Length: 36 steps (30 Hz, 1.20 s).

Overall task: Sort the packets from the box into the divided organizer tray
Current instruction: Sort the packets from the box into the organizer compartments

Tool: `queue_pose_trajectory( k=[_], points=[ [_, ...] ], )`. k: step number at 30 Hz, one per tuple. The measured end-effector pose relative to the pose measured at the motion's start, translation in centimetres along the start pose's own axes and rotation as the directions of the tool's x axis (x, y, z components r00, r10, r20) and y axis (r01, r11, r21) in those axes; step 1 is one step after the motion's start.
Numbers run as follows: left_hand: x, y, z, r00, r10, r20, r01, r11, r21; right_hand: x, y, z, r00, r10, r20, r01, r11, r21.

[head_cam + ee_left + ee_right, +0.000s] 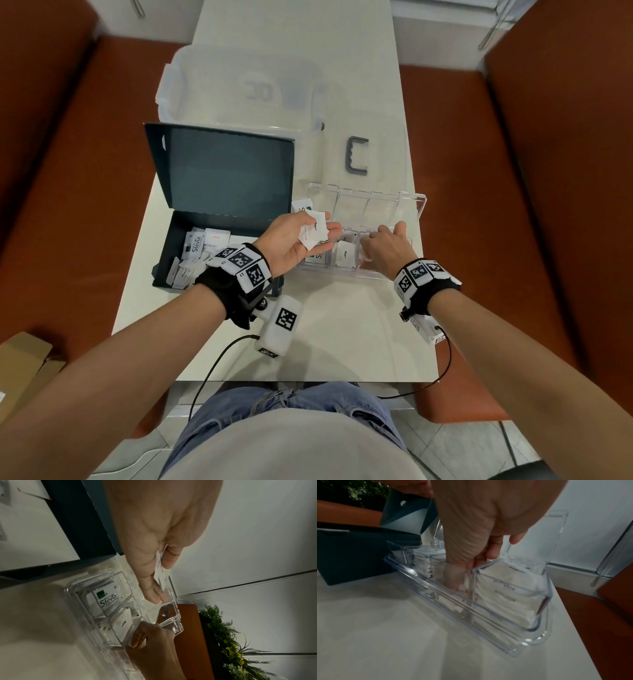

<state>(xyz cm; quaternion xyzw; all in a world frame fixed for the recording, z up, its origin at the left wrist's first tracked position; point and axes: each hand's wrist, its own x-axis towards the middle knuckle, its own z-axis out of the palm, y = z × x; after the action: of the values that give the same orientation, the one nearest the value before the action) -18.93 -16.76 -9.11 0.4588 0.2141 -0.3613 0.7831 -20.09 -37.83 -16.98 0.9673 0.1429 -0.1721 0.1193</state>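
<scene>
A dark box (168, 246) lies open at the left with several white packets (195, 246) inside. To its right stands the clear divided tray (342, 272), where a Stevia packet (108, 599) and a Pepper packet (346, 257) lie in separate compartments. My left hand (291, 243), palm up over the tray's left end, pinches a few white packets (315, 229) under its thumb. My right hand (387, 246) reaches down into a compartment further right. Its thumb and curled fingers pinch a red-printed packet (465, 586), partly hidden. The end compartment holds a packet stack (505, 588).
The tray's clear lid (376, 202) stands open behind it. A grey C-shaped handle (358, 156) and a large clear plastic bin (239, 85) lie further back on the white table. Orange seats (479, 205) flank the table; cardboard (20, 356) sits at lower left.
</scene>
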Motion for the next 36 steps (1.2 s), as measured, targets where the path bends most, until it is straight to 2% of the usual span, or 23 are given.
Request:
queue_pose_trajectory(
  k=[7,12,16,19,25,36],
  points=[
    [0.0,-0.1,-0.2,1.000,0.000,-0.007,0.000,1.000,-0.016,-0.2,-0.5,-0.1,0.999,0.031,-0.032,-0.031,0.999,-0.017],
    [0.1,0.1,-0.3,1.000,0.004,-0.002,-0.004,1.000,-0.019,-0.6,0.8,-0.7,1.000,-0.003,-0.025,0.008,0.980,0.200],
    [0.0,0.1,-0.2,1.000,0.000,-0.009,-0.001,1.000,-0.022,-1.2,2.2,-0.8,0.981,0.138,-0.134,-0.093,0.951,0.294],
    [0.0,0.0,-0.1,1.000,-0.002,-0.005,0.002,1.000,-0.005,-1.7,2.3,-0.5,0.965,0.208,-0.162,-0.164,0.955,0.246],
    [0.0,0.0,0.2,1.000,-0.001,0.010,0.001,1.000,0.008,-1.7,0.6,-0.1,0.986,0.149,-0.069,-0.137,0.979,0.153],
    [-0.1,0.0,0.0,1.000,-0.007,0.003,0.007,1.000,0.015,-1.8,0.3,-0.2,0.992,0.111,-0.058,-0.099,0.979,0.180]
  ],
)
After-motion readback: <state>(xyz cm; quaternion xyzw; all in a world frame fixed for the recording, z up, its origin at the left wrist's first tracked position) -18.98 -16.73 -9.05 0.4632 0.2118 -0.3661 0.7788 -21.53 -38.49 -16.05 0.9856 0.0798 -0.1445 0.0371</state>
